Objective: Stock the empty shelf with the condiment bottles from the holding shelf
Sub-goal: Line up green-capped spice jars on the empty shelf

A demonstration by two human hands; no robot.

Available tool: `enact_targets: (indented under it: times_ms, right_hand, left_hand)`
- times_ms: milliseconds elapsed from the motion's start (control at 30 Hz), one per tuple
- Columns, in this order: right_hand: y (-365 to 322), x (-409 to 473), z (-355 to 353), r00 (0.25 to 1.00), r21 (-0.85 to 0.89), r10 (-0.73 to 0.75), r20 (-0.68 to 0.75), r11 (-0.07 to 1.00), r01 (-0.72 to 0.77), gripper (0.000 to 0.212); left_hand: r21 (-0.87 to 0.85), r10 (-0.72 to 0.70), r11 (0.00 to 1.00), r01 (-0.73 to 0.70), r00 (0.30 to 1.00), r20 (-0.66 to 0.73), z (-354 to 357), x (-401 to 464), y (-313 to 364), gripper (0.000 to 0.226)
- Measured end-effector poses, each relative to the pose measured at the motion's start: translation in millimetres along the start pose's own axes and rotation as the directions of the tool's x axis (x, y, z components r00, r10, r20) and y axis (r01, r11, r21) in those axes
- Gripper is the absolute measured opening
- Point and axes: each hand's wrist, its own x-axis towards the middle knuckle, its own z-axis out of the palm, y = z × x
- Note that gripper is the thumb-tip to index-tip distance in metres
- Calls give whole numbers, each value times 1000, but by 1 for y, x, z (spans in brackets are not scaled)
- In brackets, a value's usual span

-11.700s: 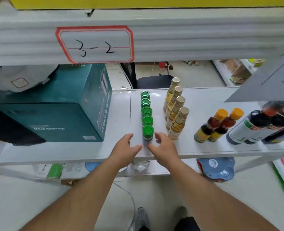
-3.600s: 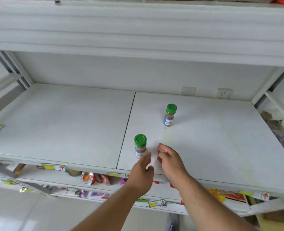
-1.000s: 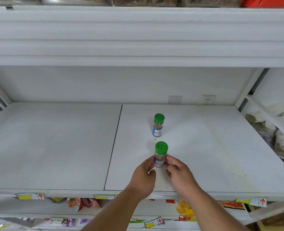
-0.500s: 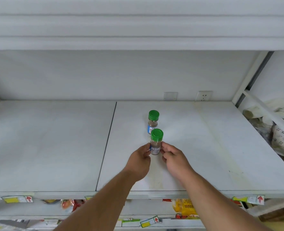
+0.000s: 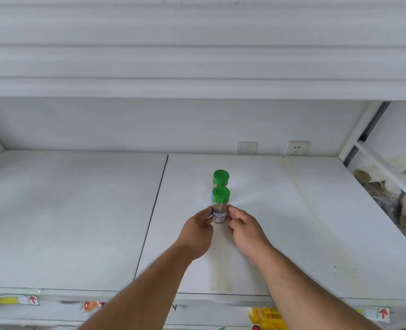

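Left hand (image 5: 197, 231) and right hand (image 5: 246, 231) pinched an upright green-capped bottle (image 5: 220, 208) between their fingertips on the shelf (image 5: 78, 222); a second bottle (image 5: 220, 178) stood just beyond.

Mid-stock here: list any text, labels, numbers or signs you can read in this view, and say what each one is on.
Front bottle label, held between both hands: blue and white print, too blurred to read.
Rear bottle: label hidden behind the front one.
Shelf-edge price tags: a red up arrow on each, no legible text.
Yellow packet on the shelf below: dark characters, unreadable.
No legible numbers or brands.
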Motion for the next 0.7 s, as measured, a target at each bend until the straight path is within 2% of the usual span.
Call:
enact_targets:
  times_ms: [333, 533, 700]
  right_hand:
    - [-4, 12, -5, 1000, -64, 6, -10, 998, -6, 70]
    - [-7, 13, -7, 999, -46, 39, -7, 998, -40, 74]
    - [-15, 10, -10, 999, -62, 48, -3, 997, -48, 58]
  left_hand:
    - [-7, -31, 1000, 31, 999, 9, 2, 12, 6, 67]
    - [-3, -51, 999, 51, 999, 2, 3, 17, 4, 68]
    - [-10, -74, 997, 74, 997, -3, 3, 10, 10, 64]
